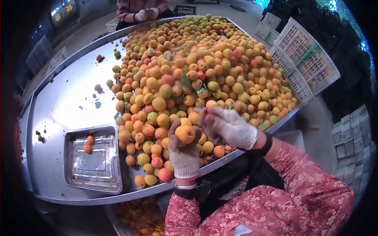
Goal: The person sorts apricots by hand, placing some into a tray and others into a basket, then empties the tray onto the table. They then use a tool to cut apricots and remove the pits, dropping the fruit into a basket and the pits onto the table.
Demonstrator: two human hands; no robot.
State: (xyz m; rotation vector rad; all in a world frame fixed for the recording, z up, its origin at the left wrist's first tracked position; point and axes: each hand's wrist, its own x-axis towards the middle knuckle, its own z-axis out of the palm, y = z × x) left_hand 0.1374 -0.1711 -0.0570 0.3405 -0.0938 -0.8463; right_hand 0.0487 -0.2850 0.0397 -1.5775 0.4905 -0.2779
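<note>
My left hand (185, 158), in a soiled whitish knit glove, is closed around an orange-yellow apricot (185, 134) near the table's front edge. Just to its right, my right hand (232, 126), gloved too, has its fingers curled together. A small pale sliver and a bit of red show at those fingertips, but motion blur hides what they are. Behind and around both hands spreads a large heap of apricots (220, 59), yellow, orange and reddish, with a few green leaves (185, 80) among them.
A metal tray (92, 173) with two small apricots lies left on the metal table (78, 94). Stray fruit and leaf bits dot that side. White plastic crates (307, 51) stand beyond the right edge. Below the front edge sits more fruit (141, 216). Another person's gloved hands (146, 14) are at the far side.
</note>
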